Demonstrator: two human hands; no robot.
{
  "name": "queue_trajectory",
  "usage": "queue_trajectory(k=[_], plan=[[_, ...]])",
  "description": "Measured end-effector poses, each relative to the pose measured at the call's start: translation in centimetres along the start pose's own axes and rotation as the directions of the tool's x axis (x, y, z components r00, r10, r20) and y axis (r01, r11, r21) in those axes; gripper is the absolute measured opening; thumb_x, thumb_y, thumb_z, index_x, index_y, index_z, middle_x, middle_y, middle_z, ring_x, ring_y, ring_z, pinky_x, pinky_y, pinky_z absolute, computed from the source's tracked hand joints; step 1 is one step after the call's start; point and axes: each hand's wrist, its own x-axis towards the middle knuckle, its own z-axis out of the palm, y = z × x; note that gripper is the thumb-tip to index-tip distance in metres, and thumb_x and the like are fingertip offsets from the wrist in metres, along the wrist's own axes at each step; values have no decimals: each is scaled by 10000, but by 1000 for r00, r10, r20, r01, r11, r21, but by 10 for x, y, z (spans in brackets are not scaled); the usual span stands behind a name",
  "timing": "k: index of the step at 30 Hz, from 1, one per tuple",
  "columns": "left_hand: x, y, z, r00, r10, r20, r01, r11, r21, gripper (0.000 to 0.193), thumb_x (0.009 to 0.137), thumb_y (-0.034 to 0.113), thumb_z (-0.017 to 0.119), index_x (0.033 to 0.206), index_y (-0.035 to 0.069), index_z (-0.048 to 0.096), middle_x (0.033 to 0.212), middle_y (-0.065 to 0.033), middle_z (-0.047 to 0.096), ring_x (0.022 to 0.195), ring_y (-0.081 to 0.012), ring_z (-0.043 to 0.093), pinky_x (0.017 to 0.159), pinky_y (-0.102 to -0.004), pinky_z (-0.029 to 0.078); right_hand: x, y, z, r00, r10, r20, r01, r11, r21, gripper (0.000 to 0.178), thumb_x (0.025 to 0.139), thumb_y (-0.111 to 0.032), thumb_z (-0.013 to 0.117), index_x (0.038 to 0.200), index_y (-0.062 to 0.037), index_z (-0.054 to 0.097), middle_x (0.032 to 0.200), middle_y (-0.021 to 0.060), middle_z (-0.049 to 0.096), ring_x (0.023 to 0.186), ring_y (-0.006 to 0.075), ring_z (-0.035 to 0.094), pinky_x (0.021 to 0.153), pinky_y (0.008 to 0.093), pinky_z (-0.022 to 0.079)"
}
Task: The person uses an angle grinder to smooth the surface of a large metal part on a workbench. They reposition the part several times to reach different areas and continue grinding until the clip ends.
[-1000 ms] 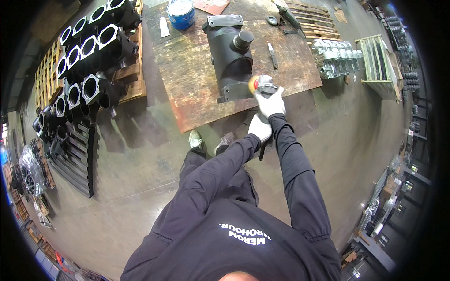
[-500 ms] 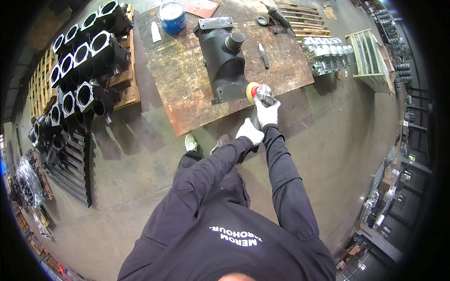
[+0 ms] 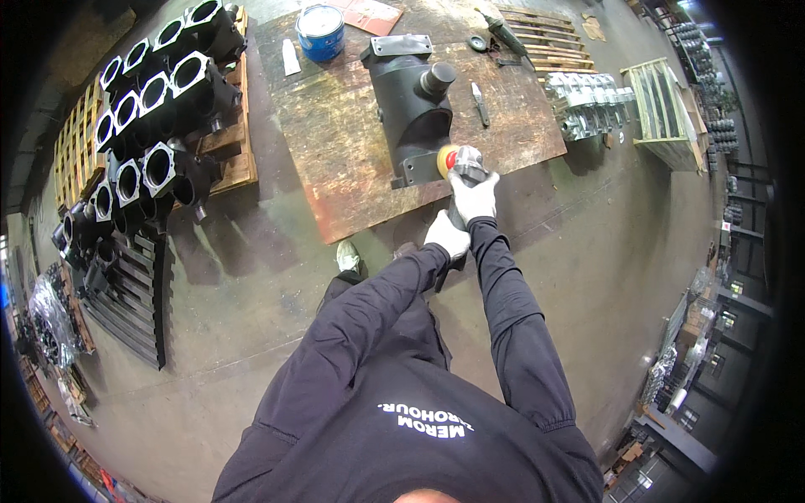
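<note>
Both my gloved hands grip an angle grinder with a red and yellow disc. My right hand wraps around it close to its head. Lower down, my left hand closes around the dark body. The disc meets the near right end of a black cast metal housing, at the flange; exact contact is hard to make out. This housing lies on a worn, stained wooden tabletop, a short round pipe stub rising from its right side. To its right lies a putty knife.
A blue can and a white tube stand or lie at the far left of the tabletop. Another power tool lies far right. Black castings fill a pallet at left; silvery metal parts sit beyond the right edge.
The whole scene has shifted slightly right in view. The grinder's disc now sits slightly further left relative to the housing's flange; both hands keep their grip.
</note>
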Motion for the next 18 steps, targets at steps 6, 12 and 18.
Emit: queue_trajectory(k=[6, 12, 18], plan=[[-30, -34, -21, 989, 73, -131, -94, 983, -156, 598, 845, 353, 736, 1207, -72, 521, 1162, -314, 658, 1130, -427, 647, 946, -427, 508, -44, -28, 26, 985, -146, 94, 153, 986, -74, 971, 760, -486, 826, 1451, -58, 293, 1266, 315, 625, 1166, 462, 636, 989, 486, 501], [-29, -50, -30, 945, 224, -237, -241, 969, -46, 352, 926, 205, 633, 1118, -73, 535, 1058, -286, 665, 1032, -428, 654, 904, -424, 508, -59, -42, 42, 970, -196, 142, 221, 957, -190, 895, 780, -472, 805, 1426, -92, 314, 1217, 306, 652, 1107, 453, 666, 941, 498, 525], [-61, -70, 7, 976, 191, -106, -218, 895, -389, 406, 939, 192, 646, 1240, -28, 486, 1200, -209, 648, 1156, -330, 623, 1002, -398, 468, -94, -22, 35, 984, -143, 109, 167, 950, -265, 852, 799, -459, 785, 1435, -146, 312, 1128, 287, 687, 1025, 475, 685, 896, 517, 534]])
